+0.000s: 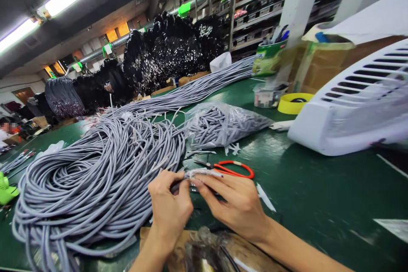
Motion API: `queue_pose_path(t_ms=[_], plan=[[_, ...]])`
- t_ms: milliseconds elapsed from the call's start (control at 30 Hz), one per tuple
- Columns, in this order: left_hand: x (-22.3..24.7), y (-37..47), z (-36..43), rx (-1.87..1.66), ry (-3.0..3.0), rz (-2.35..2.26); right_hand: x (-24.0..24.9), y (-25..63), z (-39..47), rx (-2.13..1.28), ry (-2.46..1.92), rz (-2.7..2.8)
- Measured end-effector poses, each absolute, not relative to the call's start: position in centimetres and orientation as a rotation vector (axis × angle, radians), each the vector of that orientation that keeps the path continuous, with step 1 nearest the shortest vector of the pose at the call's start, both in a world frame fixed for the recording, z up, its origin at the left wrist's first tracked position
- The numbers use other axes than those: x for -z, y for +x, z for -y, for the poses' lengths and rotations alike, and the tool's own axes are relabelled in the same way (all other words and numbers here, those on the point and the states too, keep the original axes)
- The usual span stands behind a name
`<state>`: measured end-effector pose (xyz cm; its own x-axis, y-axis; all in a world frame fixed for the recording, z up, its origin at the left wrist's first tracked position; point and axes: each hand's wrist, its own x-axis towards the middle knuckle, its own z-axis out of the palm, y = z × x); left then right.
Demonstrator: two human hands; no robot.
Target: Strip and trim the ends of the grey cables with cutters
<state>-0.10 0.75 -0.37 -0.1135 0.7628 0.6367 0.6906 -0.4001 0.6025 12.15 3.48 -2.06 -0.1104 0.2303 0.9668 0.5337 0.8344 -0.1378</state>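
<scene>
My left hand (170, 206) is closed, thumb against curled fingers, around a grey cable that mostly hides inside the grip. From it comes a frayed, whitish cable end (199, 172), pinched between the thumb and fingers of my right hand (237, 204). The two hands meet fingertip to fingertip above the green table. Just behind them lie scissors (234, 168) with red handles, their blades pointing left. A large coil of grey cables (105, 178) spreads out left of my left hand. Farther back rests a clear plastic bag (223, 123) full of short grey pieces.
On the right stands a white slatted appliance (357, 97), beside a yellow tape roll (295, 103) and a green can (269, 57) of pens. White scraps (266, 197) lie on the green table (318, 195). Below my hands is brown cardboard (178, 255). Black cable bundles (168, 51) hang behind.
</scene>
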Motion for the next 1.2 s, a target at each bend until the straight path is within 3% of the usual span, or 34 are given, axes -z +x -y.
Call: queue_pose_path(t_ms=[267,533,733,900,1100,1200], plan=[[0.3,-0.3,-0.6,-1.633,2.29,-1.561,0.9,11.8,-3.7,-0.188,-0.789,1.73],[0.8,-0.1,-0.4,-1.604,2.37,-1.689,1.4,12.0,-3.2,0.332,-0.58,1.712],[1.1,0.2,-0.4,-1.464,2.506,-1.861,1.2,11.9,-3.2,0.18,-0.756,1.725],[1.0,-0.1,-0.6,-1.464,2.321,-1.882,1.6,11.5,-2.9,0.421,-0.599,1.745],[0.8,-0.3,-0.8,-1.458,2.209,-1.758,1.2,11.2,-3.2,0.247,-0.707,1.698],[0.9,-0.5,-1.1,-1.422,2.155,-1.775,1.2,10.4,-2.1,0.343,-0.639,1.71]])
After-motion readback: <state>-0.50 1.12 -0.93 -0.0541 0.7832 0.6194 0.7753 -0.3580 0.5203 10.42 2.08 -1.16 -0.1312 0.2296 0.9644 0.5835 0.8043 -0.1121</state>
